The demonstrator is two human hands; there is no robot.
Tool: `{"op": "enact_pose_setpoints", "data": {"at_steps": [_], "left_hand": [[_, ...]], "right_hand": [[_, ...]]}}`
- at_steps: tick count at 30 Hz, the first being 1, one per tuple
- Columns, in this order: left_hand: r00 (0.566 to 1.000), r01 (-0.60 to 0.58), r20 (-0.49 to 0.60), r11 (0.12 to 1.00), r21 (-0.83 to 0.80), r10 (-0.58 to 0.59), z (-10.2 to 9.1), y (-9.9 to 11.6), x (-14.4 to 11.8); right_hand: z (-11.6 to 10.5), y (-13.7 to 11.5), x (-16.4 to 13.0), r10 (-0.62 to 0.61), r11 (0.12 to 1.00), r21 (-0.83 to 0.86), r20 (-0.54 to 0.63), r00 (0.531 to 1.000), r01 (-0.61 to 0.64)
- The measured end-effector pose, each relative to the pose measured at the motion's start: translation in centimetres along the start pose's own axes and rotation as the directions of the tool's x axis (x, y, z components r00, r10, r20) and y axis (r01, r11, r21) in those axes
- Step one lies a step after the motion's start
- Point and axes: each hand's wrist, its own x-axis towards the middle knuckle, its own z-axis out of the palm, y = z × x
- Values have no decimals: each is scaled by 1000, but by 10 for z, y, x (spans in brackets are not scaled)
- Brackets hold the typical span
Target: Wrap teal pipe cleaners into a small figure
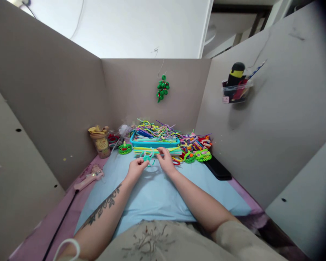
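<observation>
My left hand [137,166] pinches a teal pipe cleaner piece [146,158], with thin loops and ends sticking out around it, held just above the blue cloth. To its right, my right hand [166,161] has its fingers bent inward at the piece's edge and seems to pinch one of its strands; the tips are too small to see clearly. Right behind both hands lies a bundle of yellow, green and white pipe cleaners [141,149]. A red and yellow loop [176,160] rests beside the right hand.
A blue tray [154,144] heaped with pipe cleaners stands behind. Green figures [125,148] and colourful twisted pieces [194,141] flank it. A pink glue gun [89,179] and cup [100,143] are left; a black case [217,168] is right. Grey panels [156,69] enclose the table.
</observation>
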Motion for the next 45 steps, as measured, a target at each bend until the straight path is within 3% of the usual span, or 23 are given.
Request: {"op": "enact_pose_setpoints", "data": {"at_steps": [6,24,34,45], "left_hand": [[987,36,157,998,-43,-29,1,-3,-1],[972,86,226,992,-89,-64,0,-3,-1],[970,93,234,991,-91,-69,0,-4,-1],[958,100,278,990,-102,-69,0,1,-4]], "right_hand": [[-5,-2,2,-128,988,-80,62,990,133],[-11,-6,2,-166,978,-112,81,983,174],[-12,-8,2,-258,949,-149,146,955,279],[-10,-3,1,-192,966,-152,129,973,211]]}}
